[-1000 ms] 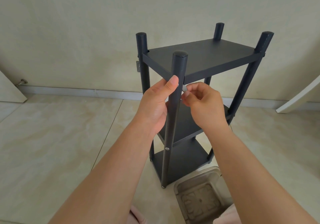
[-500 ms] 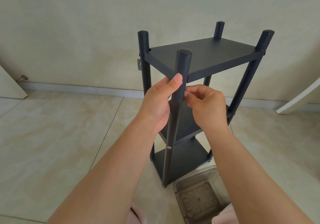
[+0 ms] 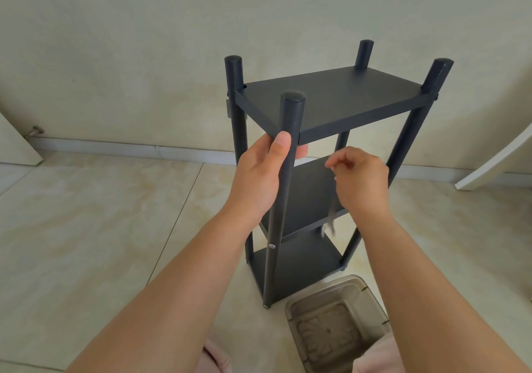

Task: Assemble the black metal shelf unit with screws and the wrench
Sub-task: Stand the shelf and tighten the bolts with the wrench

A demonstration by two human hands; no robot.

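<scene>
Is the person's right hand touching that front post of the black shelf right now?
Apart. The head view shows the right hand off to the side of the front post, with the dark middle shelf visible between them. Only the left hand grips the post.

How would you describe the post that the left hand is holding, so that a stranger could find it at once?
Find the black shelf unit standing on the tiled floor before the wall. Of its four round upright posts, take the one nearest the camera, the front post, at the corner of the top shelf. It alone has the left hand wrapped around it, and a small silver screw head shows lower on it.
</scene>
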